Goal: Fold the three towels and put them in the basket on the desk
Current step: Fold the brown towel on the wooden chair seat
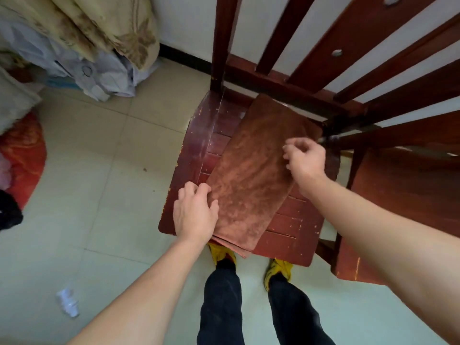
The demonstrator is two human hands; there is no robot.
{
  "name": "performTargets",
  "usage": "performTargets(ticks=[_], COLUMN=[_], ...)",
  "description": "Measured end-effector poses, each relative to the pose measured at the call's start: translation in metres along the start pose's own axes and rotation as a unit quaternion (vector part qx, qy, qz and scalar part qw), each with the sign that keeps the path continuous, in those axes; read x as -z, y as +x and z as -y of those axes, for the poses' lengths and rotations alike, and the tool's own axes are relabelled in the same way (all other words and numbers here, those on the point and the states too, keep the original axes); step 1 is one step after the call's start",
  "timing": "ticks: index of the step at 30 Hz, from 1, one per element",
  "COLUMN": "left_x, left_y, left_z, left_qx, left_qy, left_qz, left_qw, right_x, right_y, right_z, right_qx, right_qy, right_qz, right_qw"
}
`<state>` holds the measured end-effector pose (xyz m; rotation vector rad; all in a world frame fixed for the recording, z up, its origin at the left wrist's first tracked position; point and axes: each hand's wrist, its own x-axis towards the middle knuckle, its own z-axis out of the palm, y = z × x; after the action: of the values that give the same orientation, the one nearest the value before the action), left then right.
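Towel [251, 175], brown and folded, lies slantwise on the chair seat [286, 220], its near end overhanging yellow shoes [278, 268]. Left hand [195, 212] rests on its left edge, fingers bent; grip cannot be told. Right hand [306, 158] hovers above its right edge, fingers loosely curled, empty; back slats [281, 33] rise beyond.

I have a single view, from the camera worn on the person's head. It looks steeply down and slightly forward, close above a chair [286, 220]. The towel [251, 175] on the seat lies at the middle of the picture. The seat's front edge is nearest me, with the shoes [278, 268] just under it, and the backrest [281, 33] rises top right. The left hand [195, 212] and right hand [307, 158] reach in from the bottom corners. The wide lens bends the floor [99, 195] at the left.
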<state>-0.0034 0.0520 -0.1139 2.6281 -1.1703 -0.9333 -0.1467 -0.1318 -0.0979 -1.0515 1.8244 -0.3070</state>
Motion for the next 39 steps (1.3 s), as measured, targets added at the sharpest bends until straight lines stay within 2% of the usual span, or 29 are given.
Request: performTargets(ticks=[2,3,4,7,8,10,15,18,20,22,24,26,29,32,35,37,39], left_x=[0.000,0.001,0.000,-0.001,-0.003,-0.009,-0.014,-0.012,-0.011,-0.011,-0.016,-0.026,-0.035,-0.030,-0.014,0.000,0.015], left_y=[0.004,0.005,0.005,-0.003,-0.007,-0.016,-0.020,-0.021,-0.025,-0.035,-0.054,-0.076,-0.112,-0.143,-0.161,-0.162,-0.152], left_z=[0.001,0.001,0.002,0.004,0.003,0.002,-0.002,0.000,0.008,0.013,0.014,0.014,0.009,-0.006,-0.027,-0.039,-0.051], left_qx=[0.007,0.021,0.036,0.103,0.122,0.157,0.202,0.204,0.218,0.256,0.293,0.317,0.345,0.328,0.287,0.269,0.267], left_qy=[0.031,0.035,0.033,-0.020,-0.044,-0.073,-0.124,-0.172,-0.263,-0.386,-0.438,-0.445,-0.451,-0.435,-0.437,-0.458,-0.501], left_qz=[0.017,0.025,0.029,0.017,0.013,0.023,0.067,0.067,0.059,0.084,0.112,0.112,0.090,0.072,0.059,0.065,0.080], left_qw=[0.999,0.999,0.998,0.994,0.991,0.985,0.969,0.961,0.938,0.882,0.842,0.830,0.818,0.836,0.850,0.845,0.819], right_x=[0.001,0.004,0.009,0.026,0.031,0.034,0.002,-0.012,-0.011,-0.002,0.013,0.029,0.057,0.084,0.107,0.119,0.129], right_y=[-0.026,-0.035,-0.040,-0.045,-0.049,-0.065,-0.115,-0.133,-0.137,-0.140,-0.146,-0.151,-0.164,-0.179,-0.190,-0.188,-0.179], right_z=[-0.031,-0.046,-0.061,-0.093,-0.103,-0.119,-0.137,-0.148,-0.154,-0.155,-0.159,-0.164,-0.170,-0.169,-0.159,-0.149,-0.134], right_qx=[-0.090,-0.126,-0.148,-0.167,-0.177,-0.188,-0.189,-0.195,-0.222,-0.250,-0.266,-0.260,-0.211,-0.143,-0.074,-0.080,-0.126], right_qy=[0.027,0.030,0.039,0.059,0.052,0.027,-0.033,0.031,0.108,0.167,0.201,0.194,0.123,0.089,0.101,0.126,0.182], right_qz=[0.085,0.107,0.095,-0.026,-0.044,-0.027,0.096,0.092,0.084,0.091,0.101,0.081,0.040,0.031,0.058,0.073,0.098], right_qw=[0.992,0.986,0.984,0.984,0.982,0.981,0.977,0.976,0.965,0.949,0.937,0.942,0.969,0.985,0.990,0.986,0.970])
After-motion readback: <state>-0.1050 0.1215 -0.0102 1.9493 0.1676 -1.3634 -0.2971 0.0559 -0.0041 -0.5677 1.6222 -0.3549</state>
